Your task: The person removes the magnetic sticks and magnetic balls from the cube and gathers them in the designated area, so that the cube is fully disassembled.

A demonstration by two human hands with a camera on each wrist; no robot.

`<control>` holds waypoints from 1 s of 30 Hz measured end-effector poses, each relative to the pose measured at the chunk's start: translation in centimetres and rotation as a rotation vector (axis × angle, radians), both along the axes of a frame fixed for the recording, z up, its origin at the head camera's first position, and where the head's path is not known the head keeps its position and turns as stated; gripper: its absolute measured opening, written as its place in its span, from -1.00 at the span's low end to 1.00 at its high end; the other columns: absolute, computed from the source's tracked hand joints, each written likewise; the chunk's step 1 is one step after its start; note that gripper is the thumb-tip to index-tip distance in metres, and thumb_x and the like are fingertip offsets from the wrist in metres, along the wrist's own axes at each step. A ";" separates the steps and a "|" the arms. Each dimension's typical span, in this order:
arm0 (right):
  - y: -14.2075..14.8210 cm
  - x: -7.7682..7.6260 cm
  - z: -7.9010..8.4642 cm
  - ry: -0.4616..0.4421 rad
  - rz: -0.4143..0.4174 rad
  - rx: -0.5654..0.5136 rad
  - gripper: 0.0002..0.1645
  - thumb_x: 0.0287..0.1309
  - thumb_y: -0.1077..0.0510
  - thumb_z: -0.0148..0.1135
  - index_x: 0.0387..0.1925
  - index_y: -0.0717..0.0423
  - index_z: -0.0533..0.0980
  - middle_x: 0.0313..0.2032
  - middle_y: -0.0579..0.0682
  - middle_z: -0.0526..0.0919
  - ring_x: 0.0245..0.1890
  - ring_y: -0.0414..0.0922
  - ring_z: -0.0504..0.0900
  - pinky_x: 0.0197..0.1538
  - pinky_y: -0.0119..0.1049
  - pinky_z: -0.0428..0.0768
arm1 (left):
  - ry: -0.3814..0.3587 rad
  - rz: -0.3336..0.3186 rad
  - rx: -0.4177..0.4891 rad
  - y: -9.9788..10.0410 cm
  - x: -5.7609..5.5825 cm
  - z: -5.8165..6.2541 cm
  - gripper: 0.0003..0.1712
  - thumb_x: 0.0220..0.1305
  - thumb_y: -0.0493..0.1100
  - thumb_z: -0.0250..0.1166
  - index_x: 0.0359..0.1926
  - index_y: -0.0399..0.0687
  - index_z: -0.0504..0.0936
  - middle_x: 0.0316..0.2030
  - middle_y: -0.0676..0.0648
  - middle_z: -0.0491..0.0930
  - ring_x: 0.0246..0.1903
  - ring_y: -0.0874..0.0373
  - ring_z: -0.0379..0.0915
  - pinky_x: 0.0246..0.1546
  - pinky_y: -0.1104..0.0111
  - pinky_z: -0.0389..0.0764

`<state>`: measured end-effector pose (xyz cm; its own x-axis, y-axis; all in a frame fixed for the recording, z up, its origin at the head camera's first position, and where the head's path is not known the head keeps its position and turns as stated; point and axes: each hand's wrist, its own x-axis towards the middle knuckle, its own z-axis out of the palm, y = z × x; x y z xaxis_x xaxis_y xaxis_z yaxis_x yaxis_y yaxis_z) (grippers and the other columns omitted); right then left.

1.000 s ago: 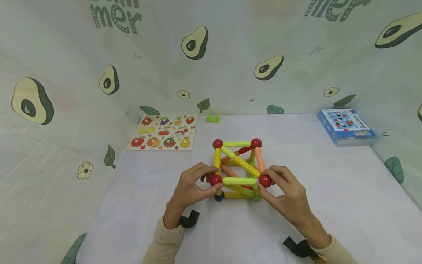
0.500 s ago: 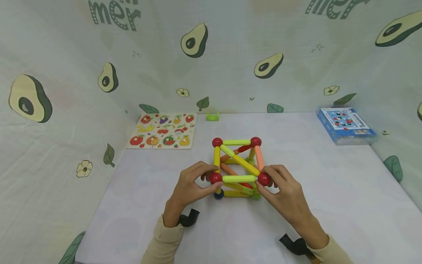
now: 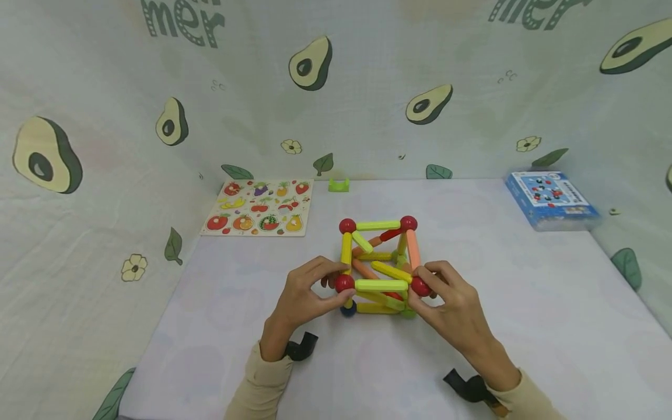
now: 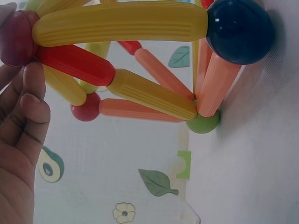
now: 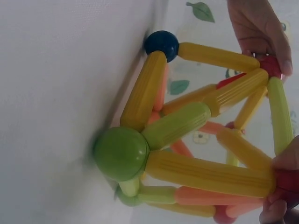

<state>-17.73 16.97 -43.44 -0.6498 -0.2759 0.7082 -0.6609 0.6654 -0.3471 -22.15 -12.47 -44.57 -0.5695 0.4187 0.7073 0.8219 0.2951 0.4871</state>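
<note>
A box-shaped frame of coloured magnetic sticks and balls stands on the table. My left hand [image 3: 301, 300] pinches the near left red ball [image 3: 344, 283] between thumb and fingers. The near right red ball [image 3: 420, 286] is pinched by my right hand [image 3: 457, 309]. A lime stick [image 3: 381, 285] spans these two balls. Across the top, a short lime stick [image 3: 362, 241] from the far left ball and a yellow stick [image 3: 391, 270] from the near right ball lie apart. Below sit a dark blue ball [image 4: 240, 31] and a green ball [image 5: 122, 154].
A fruit picture board [image 3: 257, 207] lies at the back left, with a small green bracket [image 3: 338, 185] beside it. The blue toy box [image 3: 551, 200] sits at the back right. An avocado-print cloth [image 3: 367, 87] hangs behind the table.
The top diagonal, joined in the earlier frames, has come apart into the lime stick and the yellow stick, whose free end has dropped. Both hands keep their hold, almost unmoved.
</note>
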 end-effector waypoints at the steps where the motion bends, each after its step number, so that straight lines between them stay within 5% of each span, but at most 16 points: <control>1: 0.0 0.0 0.1 -0.007 -0.003 0.005 -0.71 0.05 0.11 0.29 -0.18 0.15 0.65 -0.19 0.00 0.56 -0.45 -0.22 0.51 -0.40 -0.49 0.58 | 0.002 -0.001 0.001 0.0 0.0 0.0 -0.58 0.10 -0.06 0.54 -0.03 -0.08 0.68 -0.30 0.06 0.58 -0.39 0.24 0.43 -0.43 0.46 0.52; 10: -0.1 0.0 0.2 -0.048 -0.021 0.013 -0.69 -0.02 0.16 0.34 -0.19 0.19 0.64 -0.17 0.01 0.59 -0.39 -0.19 0.54 -0.38 -0.42 0.62 | -0.010 0.002 -0.001 0.0 -0.1 0.0 -0.56 0.08 -0.08 0.56 -0.02 -0.07 0.68 -0.29 0.06 0.59 -0.38 0.24 0.43 -0.41 0.47 0.52; 20: 0.0 0.2 0.4 -0.030 -0.021 -0.025 -0.72 -0.04 0.13 0.33 -0.25 0.20 0.66 -0.23 -0.03 0.60 -0.46 -0.22 0.49 -0.41 -0.56 0.51 | -0.019 0.005 -0.006 0.0 0.1 0.0 -0.56 0.09 -0.06 0.55 -0.02 -0.07 0.68 -0.29 0.06 0.59 -0.38 0.24 0.43 -0.41 0.45 0.53; 30: 0.1 0.1 1.7 -0.159 -0.021 -0.140 -0.74 -0.13 0.38 0.45 -0.32 0.10 0.67 -0.30 -0.14 0.66 -0.40 -0.25 0.56 -0.30 -0.62 0.55 | -0.031 -0.004 0.002 0.1 0.0 -0.1 -0.55 0.10 -0.03 0.55 -0.02 -0.11 0.68 -0.30 0.06 0.57 -0.37 0.23 0.42 -0.41 0.44 0.52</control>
